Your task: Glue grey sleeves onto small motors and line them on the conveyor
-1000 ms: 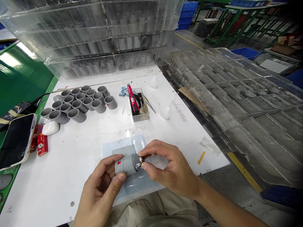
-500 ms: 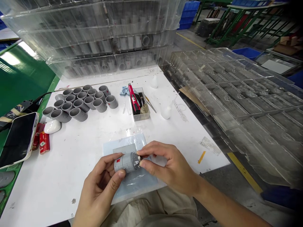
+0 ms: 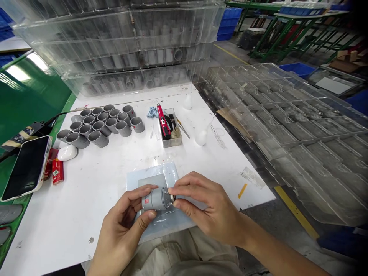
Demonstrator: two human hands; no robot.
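Observation:
A small grey cylinder [image 3: 155,199] with a red mark and a metal end lies sideways between both hands, just above a clear plastic sheet [image 3: 161,172] near the white table's front edge. My left hand [image 3: 123,226] grips the cylinder's body with thumb and fingers. My right hand [image 3: 205,207] pinches the metal end of the cylinder between thumb and forefinger.
Several grey tubes [image 3: 100,124] lie clustered at the back left. A small clear box [image 3: 171,132] holds a red tool [image 3: 162,122]. A phone [image 3: 27,168] and red packet [image 3: 57,171] sit at the left edge. Clear plastic trays [image 3: 120,46] are stacked behind and spread to the right [image 3: 287,115].
Both hands and the grey cylinder stay near the same spot over the plastic sheet. The cylinder has turned slightly and my right fingers have shifted on its metal end. The view has moved a little.

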